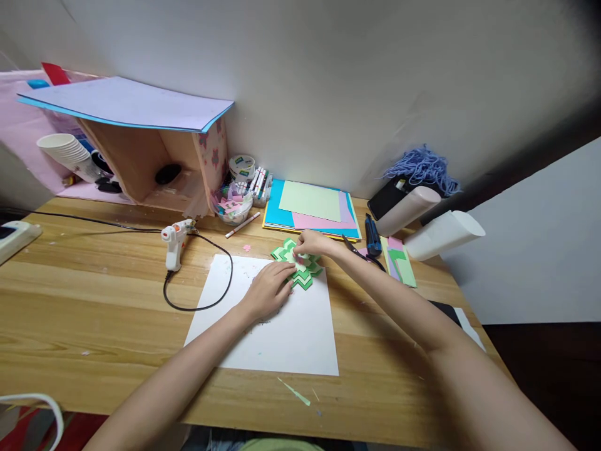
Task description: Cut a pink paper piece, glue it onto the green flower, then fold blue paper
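Observation:
A layered green-and-white paper craft with zigzag edges (306, 279) lies at the top edge of a white sheet of paper (291, 332). My left hand (268, 289) rests on the sheet, fingers stretched out, fingertips touching the craft's left side. Over the craft's middle, my right hand (310, 243) is closed with its fingers curled down. Something small and pale shows beneath those fingers, but what they pinch is hidden. A white hot glue gun (174, 244) stands to the left of the sheet, its black cord looping onto the paper.
Coloured paper sheets (312, 207) are stacked behind my hands. Scissors (370, 258), a blue utility knife (372, 235) and paper scraps (400, 263) lie at right. Further back are a bowl of scraps (233, 207), markers (259, 181) and an open box (154, 163).

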Motion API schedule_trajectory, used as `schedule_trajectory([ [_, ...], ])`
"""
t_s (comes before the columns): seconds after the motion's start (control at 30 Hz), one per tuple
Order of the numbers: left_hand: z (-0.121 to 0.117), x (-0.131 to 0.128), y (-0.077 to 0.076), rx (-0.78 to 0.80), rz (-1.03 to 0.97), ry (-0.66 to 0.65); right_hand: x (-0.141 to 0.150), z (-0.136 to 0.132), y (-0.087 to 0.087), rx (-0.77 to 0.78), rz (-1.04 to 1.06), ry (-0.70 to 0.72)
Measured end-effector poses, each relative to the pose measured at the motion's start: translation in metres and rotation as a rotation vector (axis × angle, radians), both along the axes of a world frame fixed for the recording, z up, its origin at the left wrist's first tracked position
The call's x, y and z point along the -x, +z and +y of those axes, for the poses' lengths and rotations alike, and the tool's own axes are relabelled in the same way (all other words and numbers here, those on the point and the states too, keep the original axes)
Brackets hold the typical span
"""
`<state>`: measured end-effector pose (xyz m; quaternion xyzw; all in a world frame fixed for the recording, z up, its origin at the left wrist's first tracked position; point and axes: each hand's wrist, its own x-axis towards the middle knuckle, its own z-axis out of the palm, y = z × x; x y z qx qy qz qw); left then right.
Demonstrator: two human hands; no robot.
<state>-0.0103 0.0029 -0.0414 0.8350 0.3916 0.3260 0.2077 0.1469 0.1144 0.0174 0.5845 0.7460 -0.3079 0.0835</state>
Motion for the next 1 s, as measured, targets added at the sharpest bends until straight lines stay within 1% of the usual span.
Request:
schedule_trajectory([
  [0.4,0.000,0.000,-0.001,0.009,0.009,-0.001,-0.003,0.000,0.001,0.020,0.003,0.029],
  [0.6,0.000,0.000,0.000,0.013,0.007,0.004,-0.007,0.001,-0.002,-0.012,0.029,0.067],
  [0.83,0.000,-0.001,-0.001,0.004,0.011,0.000,-0.010,-0.005,0.002,-0.193,0.192,0.213],
  [1.0,0.000,-0.001,0.000,0.008,0.022,0.004,-0.011,-0.010,0.003,-0.256,0.198,0.399],
])
